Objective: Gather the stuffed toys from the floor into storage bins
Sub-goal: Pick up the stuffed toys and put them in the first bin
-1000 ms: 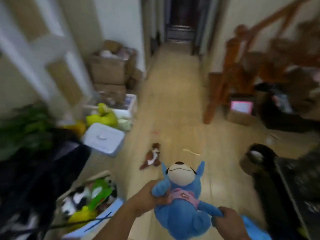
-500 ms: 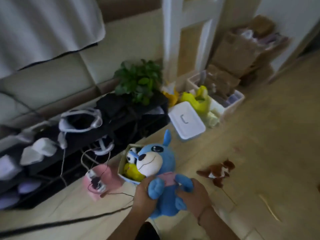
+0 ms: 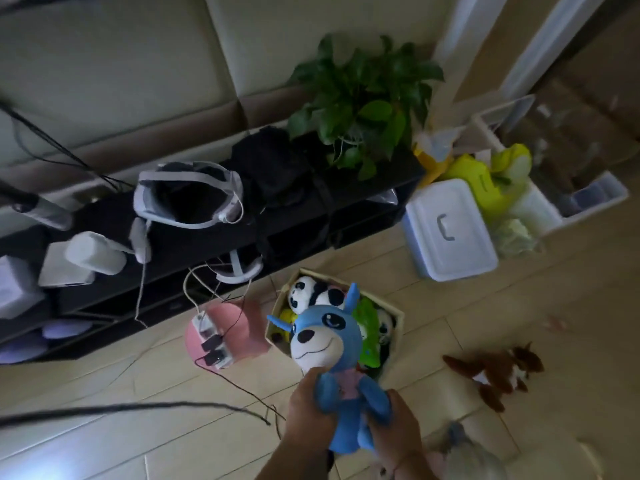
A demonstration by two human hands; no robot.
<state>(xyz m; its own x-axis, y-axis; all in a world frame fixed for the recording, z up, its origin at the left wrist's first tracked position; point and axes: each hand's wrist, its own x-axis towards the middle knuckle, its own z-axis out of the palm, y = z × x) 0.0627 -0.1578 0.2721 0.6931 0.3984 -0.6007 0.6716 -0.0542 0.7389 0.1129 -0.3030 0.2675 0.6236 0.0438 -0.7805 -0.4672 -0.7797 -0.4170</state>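
Note:
A blue stuffed dog (image 3: 332, 344) with a white muzzle and pink shirt is held upright in both hands, just in front of an open storage bin (image 3: 398, 318). My left hand (image 3: 306, 407) grips its body from the left. My right hand (image 3: 398, 424) grips it from the right. The bin on the floor holds a panda plush (image 3: 313, 294), a green toy (image 3: 369, 327) and a yellow toy. A brown stuffed toy (image 3: 498, 370) lies on the floor to the right.
A low black shelf (image 3: 194, 244) with headsets and cables runs along the wall. A pink stool (image 3: 239, 332) carries a power strip. A lidded white box (image 3: 448, 230), yellow-green plush (image 3: 488, 181), a clear bin and a potted plant (image 3: 363, 102) stand beyond. Cables cross the floor.
My view swung left from the hallway to the shelf and bin. Both hands shifted on the blue dog's body, and the bin now sits closer, right behind the toy.

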